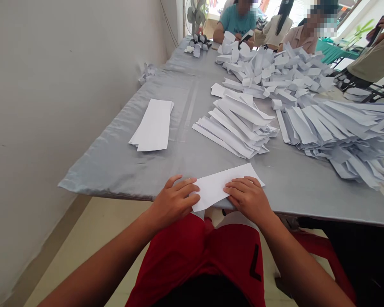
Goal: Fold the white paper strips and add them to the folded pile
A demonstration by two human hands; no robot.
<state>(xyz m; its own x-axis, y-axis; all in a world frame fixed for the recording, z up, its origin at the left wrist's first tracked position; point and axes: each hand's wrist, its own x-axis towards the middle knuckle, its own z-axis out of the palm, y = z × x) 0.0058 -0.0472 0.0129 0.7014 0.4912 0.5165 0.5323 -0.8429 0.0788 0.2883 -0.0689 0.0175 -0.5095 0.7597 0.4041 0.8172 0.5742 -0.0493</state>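
A white paper strip [213, 189] lies at the table's front edge, its near left corner jutting over the edge. My left hand [176, 196] holds the strip's left end, fingers curled over it and the thumb mostly hidden. On the right part of the same strip, my right hand [248, 196] has its fingers pressed together on the paper. Beyond the strip spreads a fanned pile of folded paper strips [237, 128]. To the left is a small stack of flat paper strips [155, 125].
A grey cloth covers the table [115, 170]. At right lies a large pile of folded strips [323, 128], with a heap of folded paper pieces [262, 68] behind. Dark and white rolls [198, 42] sit far left. A wall [67, 85] borders the left; people sit opposite.
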